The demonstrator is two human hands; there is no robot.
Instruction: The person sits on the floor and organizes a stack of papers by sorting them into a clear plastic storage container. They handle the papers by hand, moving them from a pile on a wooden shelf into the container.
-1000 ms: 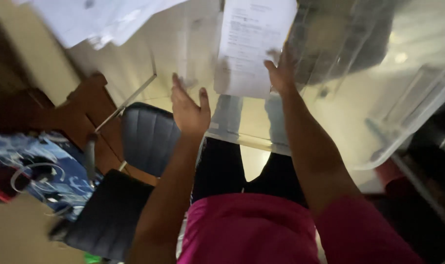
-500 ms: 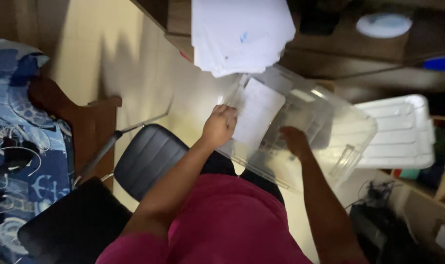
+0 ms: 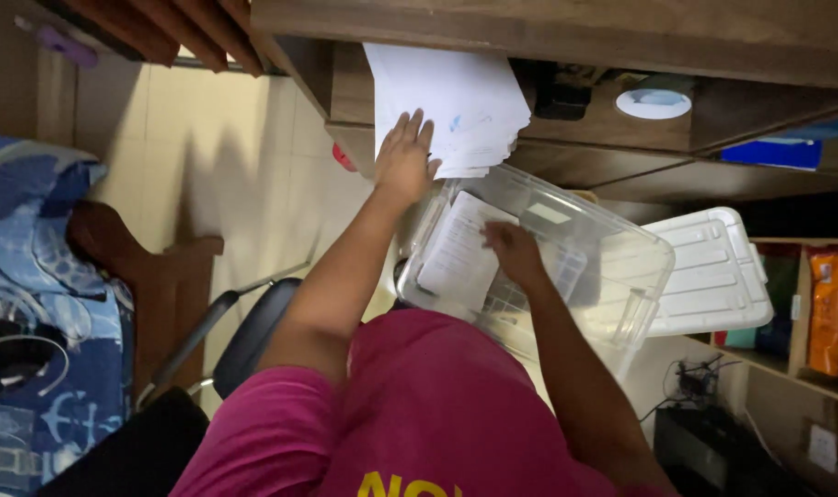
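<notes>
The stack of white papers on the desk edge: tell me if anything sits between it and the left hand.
Nothing visible does. The left hand lies with its fingers spread directly on the stack of white papers, above the clear plastic bin, where the right hand touches a printed sheet.

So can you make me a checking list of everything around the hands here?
Surface: wooden desk at the top, its edge over the bin.
Job's things: clear plastic bin on the lap, a printed sheet inside it; white paper stack hanging off the desk.
Clutter: white lid beside the bin, round white disc on a shelf, orange packet on the right.
Hands: left hand flat on the paper stack; right hand in the bin, touching the sheet.
Cables: tangle low on the right.
Surroundings: tiled floor, black chair, blue patterned cloth.
</notes>
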